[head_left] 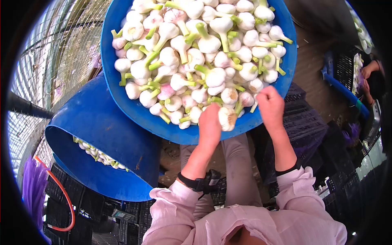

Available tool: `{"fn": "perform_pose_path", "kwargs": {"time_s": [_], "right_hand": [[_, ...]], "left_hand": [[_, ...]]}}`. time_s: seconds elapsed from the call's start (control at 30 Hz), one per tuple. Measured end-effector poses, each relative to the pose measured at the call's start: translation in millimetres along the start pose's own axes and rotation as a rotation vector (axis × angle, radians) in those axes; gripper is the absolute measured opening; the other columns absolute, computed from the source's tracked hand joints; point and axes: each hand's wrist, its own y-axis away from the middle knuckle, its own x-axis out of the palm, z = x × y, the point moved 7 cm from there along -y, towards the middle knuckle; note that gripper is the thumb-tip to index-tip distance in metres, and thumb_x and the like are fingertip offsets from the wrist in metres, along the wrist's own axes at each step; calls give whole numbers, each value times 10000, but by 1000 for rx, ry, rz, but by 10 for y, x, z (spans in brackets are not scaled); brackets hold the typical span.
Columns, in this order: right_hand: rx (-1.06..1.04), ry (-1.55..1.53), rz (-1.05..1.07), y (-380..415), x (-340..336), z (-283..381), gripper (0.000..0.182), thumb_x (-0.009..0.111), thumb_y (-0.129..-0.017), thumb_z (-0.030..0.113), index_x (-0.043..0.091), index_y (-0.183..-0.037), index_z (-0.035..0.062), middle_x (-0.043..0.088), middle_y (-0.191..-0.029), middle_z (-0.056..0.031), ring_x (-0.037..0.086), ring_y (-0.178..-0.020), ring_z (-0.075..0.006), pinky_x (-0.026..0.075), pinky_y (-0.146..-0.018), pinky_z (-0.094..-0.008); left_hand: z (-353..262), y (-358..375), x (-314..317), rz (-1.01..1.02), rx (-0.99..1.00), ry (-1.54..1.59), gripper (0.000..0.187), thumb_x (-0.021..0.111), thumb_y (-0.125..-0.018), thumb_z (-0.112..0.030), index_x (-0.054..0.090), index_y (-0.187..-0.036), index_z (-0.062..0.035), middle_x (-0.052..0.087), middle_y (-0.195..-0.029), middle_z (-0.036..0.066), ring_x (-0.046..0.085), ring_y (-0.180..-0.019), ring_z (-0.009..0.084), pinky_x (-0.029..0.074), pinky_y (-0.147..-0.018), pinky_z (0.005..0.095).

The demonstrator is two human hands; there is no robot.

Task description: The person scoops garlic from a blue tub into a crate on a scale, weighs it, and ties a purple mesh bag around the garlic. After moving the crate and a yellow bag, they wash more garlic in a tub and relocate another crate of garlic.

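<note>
A wide blue tub [108, 69] in front of me is heaped with white garlic bulbs [216, 76], their green stems cut short. At its near rim my left hand [209, 124] is closed on a garlic bulb [227, 119], whose brownish root end shows beside the fingers. To the right, my right hand [271, 106] is curled into a fist over the rim. A bulb's pale stem lies close by its fingers. Whether something sits inside that fist is hidden.
Left of the tub, a tilted blue barrel [102, 118] holds more garlic. Purple mesh [34, 192] and an orange-red tube [61, 192] are at lower left. Black crates [302, 126] stand at right, where another person's hands [369, 69] are by a crate of garlic.
</note>
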Motion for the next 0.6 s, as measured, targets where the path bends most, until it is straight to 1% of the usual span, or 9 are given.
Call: {"fn": "perform_pose_path", "kwargs": {"time_s": [0.03, 0.07, 0.13, 0.2, 0.23, 0.3, 0.37, 0.53, 0.6], "right_hand": [[126, -84, -119, -57, -170, -236, 74, 562, -706, 61, 517, -746, 17, 536, -612, -73, 465, -542, -114, 414, -533, -256], [144, -91, -153, -89, -283, -364, 156, 573, -702, 68, 515, -837, 16, 558, -709, -90, 503, -614, -144, 427, -581, -262], [86, -44, -172, -130, -341, -352, 339, 592, -696, 84, 477, -1009, 21, 548, -910, -136, 531, -786, -206, 430, -690, -289], [-78, 68, -134, -271, -256, -215, 524, 610, -690, 103, 406, -1168, 32, 484, -1117, -192, 508, -986, -269, 410, -811, -330], [-181, 267, -8, -369, -90, -158, 778, 650, -673, 170, 213, -1308, 58, 228, -1310, -269, 264, -1217, -354, 273, -963, -407], [-121, 271, 3, -509, 366, -416, 940, 698, -628, 245, 101, -1336, 81, 38, -1346, -294, 107, -1247, -422, 178, -1006, -433], [-74, 434, -87, -564, 603, -429, 1059, 736, -572, 281, 32, -1338, 85, -22, -1332, -315, 27, -1239, -465, 178, -1007, -452], [106, 510, -73, -867, 958, -795, 950, 719, -579, 200, 139, -1319, 61, 138, -1334, -274, 260, -1211, -376, 352, -913, -383], [191, 386, 24, -1006, 1136, -920, 822, 705, -591, 179, 252, -1265, 57, 340, -1220, -216, 406, -1086, -336, 390, -855, -376]], "left_hand": [[-136, -56, -92, -46, 11, 4, 219, 355, -843, -171, 496, -816, -6, 533, -695, 162, 516, -690, 263, 395, -576, 351], [-30, -76, -201, -125, -326, 551, 240, 362, -856, -187, 509, -874, 2, 545, -730, 79, 515, -675, 214, 406, -581, 326], [-7, -258, -605, -290, -92, 298, 451, 346, -872, -361, 469, -1094, 12, 510, -1062, 118, 510, -926, 189, 419, -751, 279], [-277, -326, -779, -404, 279, -349, 654, 566, -743, -355, 311, -1229, 0, 285, -1215, 242, 294, -1111, 370, 278, -922, 417], [-353, -358, -752, -410, 374, -492, 784, 638, -678, -400, 268, -1266, -35, 203, -1272, 274, 224, -1159, 439, 230, -958, 467], [-277, -465, -335, -120, 253, -1045, 1002, 715, -546, -472, 183, -1329, -141, 91, -1315, 308, 103, -1205, 493, 174, -954, 563], [-159, -615, -225, -82, 127, -1065, 1002, 730, -490, -499, 256, -1309, -170, 44, -1309, 338, 6, -1220, 497, 136, -923, 628], [238, -1144, -82, 68, -105, -941, 834, 732, -513, -445, 391, -1227, -181, 233, -1304, 257, 230, -1221, 372, 278, -925, 521], [910, -1577, 197, -17, 130, -788, 781, 727, -540, -385, 406, -1207, -136, 375, -1231, 232, 355, -1155, 340, 362, -890, 425]]}}
